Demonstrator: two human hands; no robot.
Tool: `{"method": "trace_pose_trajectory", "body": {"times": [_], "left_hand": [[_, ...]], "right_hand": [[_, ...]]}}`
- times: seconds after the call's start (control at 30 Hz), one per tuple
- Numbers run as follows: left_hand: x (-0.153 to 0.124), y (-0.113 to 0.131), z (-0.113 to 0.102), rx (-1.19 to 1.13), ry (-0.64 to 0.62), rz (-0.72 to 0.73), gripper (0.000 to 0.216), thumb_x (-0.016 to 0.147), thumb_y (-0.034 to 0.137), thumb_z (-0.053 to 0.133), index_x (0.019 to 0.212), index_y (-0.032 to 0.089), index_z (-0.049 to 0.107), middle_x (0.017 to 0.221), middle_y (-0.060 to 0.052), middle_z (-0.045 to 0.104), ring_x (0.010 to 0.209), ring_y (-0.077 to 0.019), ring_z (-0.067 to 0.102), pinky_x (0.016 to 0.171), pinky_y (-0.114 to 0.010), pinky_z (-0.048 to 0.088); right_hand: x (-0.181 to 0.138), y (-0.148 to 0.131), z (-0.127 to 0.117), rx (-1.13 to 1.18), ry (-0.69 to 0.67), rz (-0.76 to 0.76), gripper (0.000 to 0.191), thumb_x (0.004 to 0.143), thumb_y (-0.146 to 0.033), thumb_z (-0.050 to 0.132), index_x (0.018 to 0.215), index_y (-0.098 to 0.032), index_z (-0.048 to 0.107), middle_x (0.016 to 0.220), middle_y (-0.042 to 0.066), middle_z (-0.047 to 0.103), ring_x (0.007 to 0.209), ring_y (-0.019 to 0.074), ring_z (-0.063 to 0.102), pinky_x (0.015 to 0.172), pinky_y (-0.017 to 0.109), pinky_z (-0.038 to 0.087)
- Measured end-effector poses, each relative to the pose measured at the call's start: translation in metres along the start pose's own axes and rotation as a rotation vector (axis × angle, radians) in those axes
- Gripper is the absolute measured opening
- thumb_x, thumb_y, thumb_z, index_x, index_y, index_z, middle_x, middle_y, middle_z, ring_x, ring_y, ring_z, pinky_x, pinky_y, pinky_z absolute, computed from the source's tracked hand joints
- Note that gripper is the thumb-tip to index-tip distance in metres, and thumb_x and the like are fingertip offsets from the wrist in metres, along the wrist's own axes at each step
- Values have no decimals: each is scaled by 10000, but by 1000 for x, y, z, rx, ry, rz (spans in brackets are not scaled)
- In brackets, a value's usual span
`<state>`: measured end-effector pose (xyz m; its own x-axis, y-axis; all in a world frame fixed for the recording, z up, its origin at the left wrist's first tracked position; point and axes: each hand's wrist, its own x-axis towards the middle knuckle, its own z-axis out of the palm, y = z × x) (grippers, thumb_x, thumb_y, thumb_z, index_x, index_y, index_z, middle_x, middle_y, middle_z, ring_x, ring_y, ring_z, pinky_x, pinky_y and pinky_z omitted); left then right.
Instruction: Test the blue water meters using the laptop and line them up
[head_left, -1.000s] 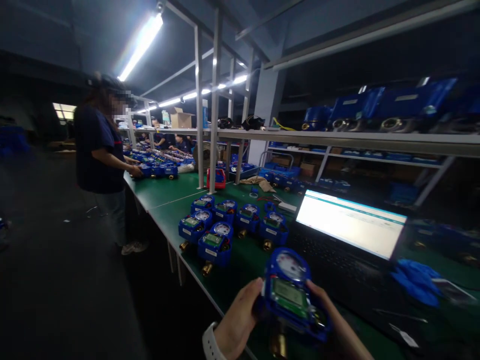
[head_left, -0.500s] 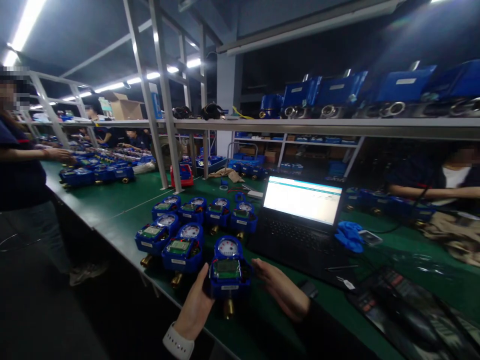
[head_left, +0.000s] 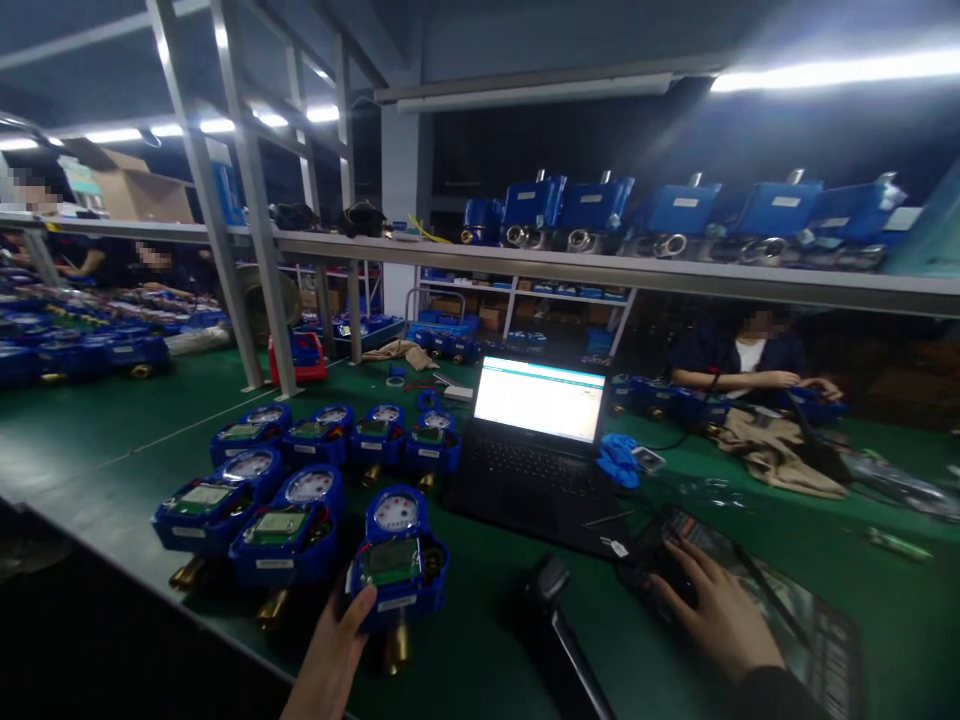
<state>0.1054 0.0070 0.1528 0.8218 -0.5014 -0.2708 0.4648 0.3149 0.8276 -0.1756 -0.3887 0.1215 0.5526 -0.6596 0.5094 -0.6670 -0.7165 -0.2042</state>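
Green bench [head_left: 112, 440]: left hand [head_left: 334, 655] gripping blue meter [head_left: 397, 570], right hand [head_left: 712, 610] spread open on black mouse [head_left: 660, 572].

Dim hall here, ceiling dark; fluorescent tubes [head_left: 832, 72] glare overhead on the right; a long green worktop [head_left: 90, 440] runs off to the left; grey metal uprights [head_left: 259, 250] rise from it, carrying a long shelf [head_left: 600, 268]; cardboard boxes [head_left: 131, 190] sit up top, far left.

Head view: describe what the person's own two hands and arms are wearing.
Both hands are bare, with no gloves or rings visible. The left hand shows no sleeve up to the frame edge. The right hand ends in a dark long sleeve at the wrist.
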Motion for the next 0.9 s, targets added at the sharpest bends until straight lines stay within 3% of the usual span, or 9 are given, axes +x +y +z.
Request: {"method": "trace_pose_trajectory", "body": {"times": [0.13, 0.27, 0.5, 0.63, 0.77, 0.9], "left_hand": [[2, -1, 4, -20, 37, 70, 827, 594, 483, 808, 1296, 246, 441, 1318, -70, 533, 1328, -326, 354, 1122, -457, 326], [1, 1, 13, -44, 83, 85, 835, 543, 434, 835, 1266, 250, 459, 1313, -73, 526, 1342, -344, 324, 1169, -454, 220], [-5, -2, 34, 63, 122, 119, 809, 621, 493, 766, 1304, 294, 381, 1367, -24, 480, 1386, -304, 244, 1107, -369, 352], [1, -13, 29, 99, 137, 181, 828, 645, 656, 696, 1321, 308, 365, 1362, -31, 472, 1377, -308, 258, 1120, -377, 317], [7, -21, 23, 74, 109, 206, 855, 614, 660, 722, 1315, 304, 385, 1322, -41, 502, 1310, -320, 370, 1116, -391, 321], [7, -22, 22, 94, 124, 207, 873, 640, 701, 674, 1340, 305, 333, 1360, -45, 466, 1345, -319, 306, 1138, -388, 273]], "right_hand": [[-4, 13, 10, -48, 102, 9, 615, 800, -585, 394, 1195, -157, 592, 1263, 177, 552, 1141, 355, 543, 965, 532, 456], [-5, 25, 14, -3, 72, 94, 590, 771, -568, 424, 1213, -213, 588, 1251, 147, 562, 1078, 333, 589, 897, 508, 503], [-6, 20, 14, 79, 50, 50, 535, 797, -509, 437, 1220, -223, 598, 1217, 125, 589, 1083, 297, 593, 926, 473, 502], [-4, 17, 13, 103, 40, -20, 533, 825, -504, 423, 1211, -192, 619, 1229, 149, 580, 1099, 304, 585, 945, 480, 494], [-4, 19, 14, 126, 37, -72, 505, 841, -499, 428, 1200, -204, 627, 1233, 146, 581, 1102, 298, 588, 948, 475, 497], [-4, 20, 16, 126, 19, -85, 508, 851, -510, 427, 1208, -207, 624, 1254, 148, 570, 1123, 296, 578, 963, 470, 489]]}}
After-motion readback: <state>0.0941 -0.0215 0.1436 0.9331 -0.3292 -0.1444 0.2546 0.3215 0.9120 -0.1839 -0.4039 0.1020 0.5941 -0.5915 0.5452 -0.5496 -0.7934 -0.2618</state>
